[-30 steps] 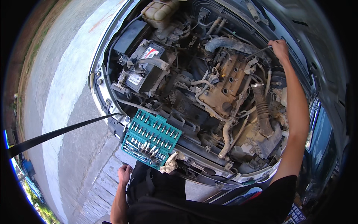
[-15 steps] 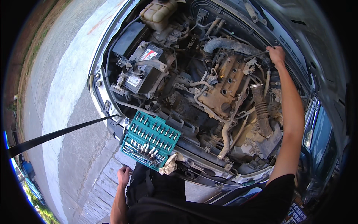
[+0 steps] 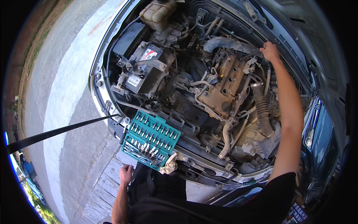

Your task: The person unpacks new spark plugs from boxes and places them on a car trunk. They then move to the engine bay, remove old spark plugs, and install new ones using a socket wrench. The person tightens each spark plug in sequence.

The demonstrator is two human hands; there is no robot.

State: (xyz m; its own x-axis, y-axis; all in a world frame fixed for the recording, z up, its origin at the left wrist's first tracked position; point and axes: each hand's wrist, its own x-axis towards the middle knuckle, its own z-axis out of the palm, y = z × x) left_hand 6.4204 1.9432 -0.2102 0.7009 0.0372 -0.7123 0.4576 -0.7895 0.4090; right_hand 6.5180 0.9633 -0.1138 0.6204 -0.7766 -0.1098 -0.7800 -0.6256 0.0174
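Observation:
My right hand reaches across to the far right of the engine bay. Its fingers are closed round the end of a slim dark bar, which lies over the far end of the brown engine cover, below a thick grey hose. What the bar's other end touches I cannot tell. Low beside my leg, my left hand hangs with curled fingers; whatever it may hold is too small to name. Nearest to it is a teal socket set case, open on the car's front edge, with several sockets in rows.
A ratchet rests left of the case, and a pale crumpled cloth at its right. The battery sits left in the bay, near a yellowed reservoir. A dark strut crosses at left; the raised hood stands at right.
My right hand has shifted slightly left and the bar's visible part has moved left with it. My left hand has moved a little up and to the right.

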